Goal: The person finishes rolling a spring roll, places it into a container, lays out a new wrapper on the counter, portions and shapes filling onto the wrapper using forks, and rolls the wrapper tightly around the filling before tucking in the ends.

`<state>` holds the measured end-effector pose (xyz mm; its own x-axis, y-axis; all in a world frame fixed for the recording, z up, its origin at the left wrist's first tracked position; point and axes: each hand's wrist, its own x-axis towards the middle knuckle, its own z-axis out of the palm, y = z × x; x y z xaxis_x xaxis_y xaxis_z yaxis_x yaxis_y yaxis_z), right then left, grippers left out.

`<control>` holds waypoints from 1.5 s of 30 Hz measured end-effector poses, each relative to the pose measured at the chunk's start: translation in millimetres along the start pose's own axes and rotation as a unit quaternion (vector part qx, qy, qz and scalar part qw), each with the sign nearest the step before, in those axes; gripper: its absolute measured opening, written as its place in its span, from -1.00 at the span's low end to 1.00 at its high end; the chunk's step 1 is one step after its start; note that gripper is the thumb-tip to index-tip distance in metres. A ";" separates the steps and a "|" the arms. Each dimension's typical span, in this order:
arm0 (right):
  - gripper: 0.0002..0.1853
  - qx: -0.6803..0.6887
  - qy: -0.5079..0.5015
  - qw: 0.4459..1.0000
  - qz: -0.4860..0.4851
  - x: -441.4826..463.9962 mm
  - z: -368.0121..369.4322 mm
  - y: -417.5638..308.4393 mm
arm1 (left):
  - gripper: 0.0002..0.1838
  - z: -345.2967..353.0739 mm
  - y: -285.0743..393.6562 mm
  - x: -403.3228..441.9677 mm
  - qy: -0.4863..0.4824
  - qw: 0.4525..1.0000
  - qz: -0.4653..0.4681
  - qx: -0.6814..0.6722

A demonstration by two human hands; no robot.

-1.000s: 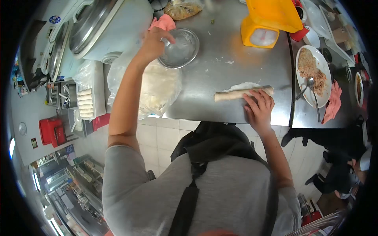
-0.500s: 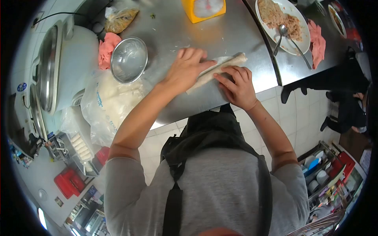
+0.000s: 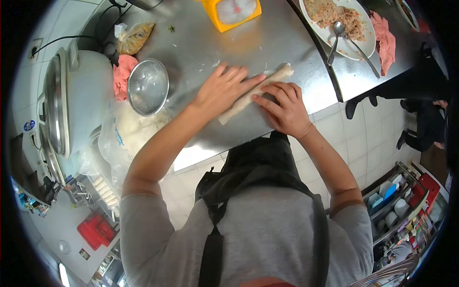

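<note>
A long, pale spring roll [image 3: 231,112] lies slantwise on the steel table, its wrapper rolled into a tube. My left hand [image 3: 224,91] is open over its far side, fingers spread toward the tabletop and thumb reaching along the roll. From the near side my right hand [image 3: 286,109] has its curled fingers closed on the roll's right half, covering part of it. Left of my hands is a metal bowl [image 3: 148,87] with a pale residue inside. Below the bowl, a clear plastic bag [image 3: 119,143] holds a stack of pale wrappers.
A yellow scale [image 3: 217,19] stands at the back. On the right, a white plate [image 3: 368,45] carries minced filling and two spoons. Pink cloths [image 3: 384,36] and a knotted bag of food [image 3: 134,40] lie around. A large pot [image 3: 86,91] stands left; another person's legs [image 3: 406,88] show right.
The loose wrapper flap beyond the roll has been rolled in, and the tube looks closed. Both hands stay at the roll. The whole view has shifted slightly.
</note>
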<state>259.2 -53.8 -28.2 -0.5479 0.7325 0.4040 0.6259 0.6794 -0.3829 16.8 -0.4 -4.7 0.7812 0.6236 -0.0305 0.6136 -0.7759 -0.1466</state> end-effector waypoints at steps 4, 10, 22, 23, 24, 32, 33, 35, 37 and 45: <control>-0.52 0.007 0.001 1.000 -0.002 2.1 -1.2 1.6 | -0.27 1.3 0.0 -14.9 0.008 1.000 -0.003 -0.011; -0.53 0.017 -0.016 1.000 -0.019 11.1 -4.1 16.8 | -0.34 -12.9 1.8 -81.9 0.003 0.999 -0.018 -0.031; -0.69 0.080 -0.094 0.981 -0.152 47.2 -15.0 59.4 | -0.26 -4.1 8.4 -56.5 -0.022 0.993 -0.116 0.030; -0.68 0.089 -0.100 0.981 -0.139 45.7 -15.0 59.0 | -0.24 -0.4 11.1 -48.6 0.002 0.996 -0.079 0.040; -0.68 0.099 -0.106 0.981 -0.126 44.6 -14.8 59.6 | -0.23 3.4 12.2 -43.0 0.026 0.998 -0.042 0.050; -0.64 0.099 -0.094 0.985 -0.107 42.7 -19.2 53.5 | -0.21 5.2 -3.2 -12.1 0.019 0.997 -0.039 0.062; -0.64 0.094 -0.087 0.987 -0.100 41.2 -19.7 52.8 | -0.24 3.3 -4.4 -9.5 -0.020 0.996 -0.064 0.065; -0.64 0.084 -0.078 0.988 -0.100 35.1 -19.0 50.6 | -0.31 -9.3 -7.7 -16.5 0.025 0.990 -0.134 0.020; -0.64 0.066 -0.061 0.991 -0.103 38.4 -19.2 53.1 | -0.37 -16.0 -0.1 -21.1 0.078 0.976 -0.202 -0.017; -0.68 0.071 -0.055 0.995 -0.047 36.1 -19.2 49.0 | -0.36 4.3 91.5 -36.2 0.236 0.858 -0.321 -0.326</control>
<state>280.7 5.1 -16.4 -0.6622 0.6611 0.3528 0.4893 0.7380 -0.4647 44.1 -93.6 -21.2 0.1245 0.9530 0.2761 0.7486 -0.2729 0.6043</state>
